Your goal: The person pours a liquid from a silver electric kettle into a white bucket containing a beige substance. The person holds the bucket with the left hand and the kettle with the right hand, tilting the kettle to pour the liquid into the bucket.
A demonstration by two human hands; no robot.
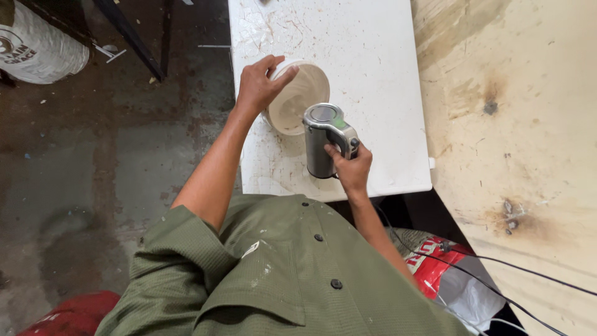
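A small white table (pixel 373 56), scratched and flecked with brown marks, stands on a dark, stained concrete floor (pixel 93 162). To its right runs a pale plywood surface (pixel 528 124) with brown blotches and a few small dark bits lying on it. At the upper left lies a white sack (pixel 37 46) with dark print, partly cut off by the edge. At the lower right a red and white bag (pixel 435 264) sits under black cables (pixel 497 274).

On the table a white plastic tub (pixel 301 96) stands near the front left edge; what it holds cannot be made out. The left hand (pixel 260 84) curls over its rim, fingers pinching the edge. Just beside the tub, touching or nearly so, a steel electric kettle (pixel 322 140) stands upright, lid closed. The right hand (pixel 351 168) is wrapped around its dark handle.
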